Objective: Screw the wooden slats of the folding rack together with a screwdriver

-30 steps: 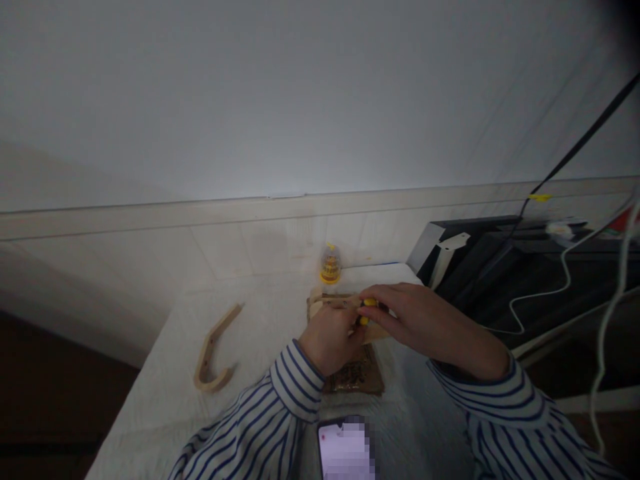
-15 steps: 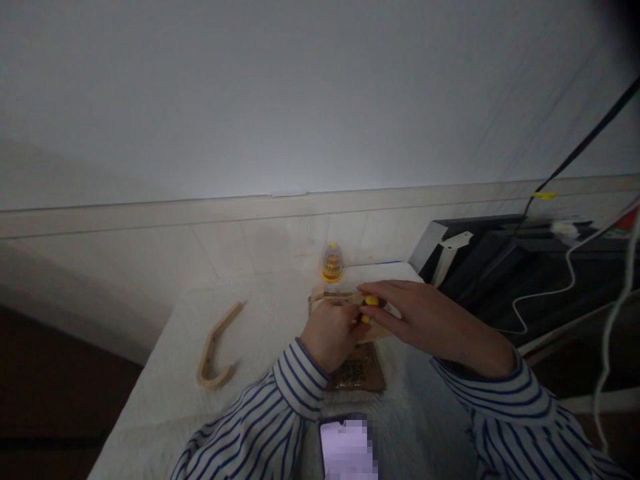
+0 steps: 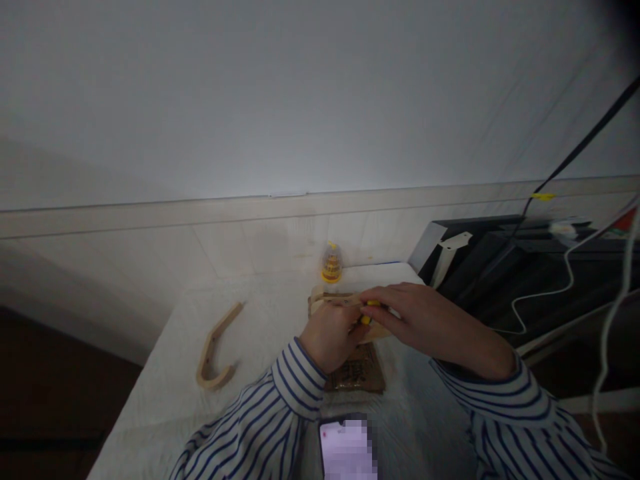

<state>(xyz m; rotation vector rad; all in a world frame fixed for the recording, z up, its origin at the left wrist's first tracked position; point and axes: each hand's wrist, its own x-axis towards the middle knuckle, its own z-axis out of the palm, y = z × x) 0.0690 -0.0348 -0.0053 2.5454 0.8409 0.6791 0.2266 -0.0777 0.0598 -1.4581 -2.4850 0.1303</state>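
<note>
My right hand (image 3: 413, 310) pinches a short yellow-and-black screwdriver (image 3: 369, 313) between thumb and fingers; its tip is hidden. Close against it, my left hand (image 3: 333, 333) is curled closed over a pale wooden piece (image 3: 384, 331), whose far end shows beyond the knuckles. Under both hands lies a flat brown packet (image 3: 357, 377) with dark printing. A J-shaped wooden hook (image 3: 207, 357) with small holes rests on the table to the left. Behind the hands stands a small clear, cone-shaped case with a yellow base (image 3: 331, 269).
The table (image 3: 155, 400) has a white, wrinkled cover and meets a pale wall. A phone (image 3: 347, 450) with a lit screen lies at the near edge. Dark panels (image 3: 480, 267) and loose white cables (image 3: 607, 333) are on the right.
The yellow handle has turned a little within my right fingers, which have shifted slightly. My left hand and the wooden piece stay in place.
</note>
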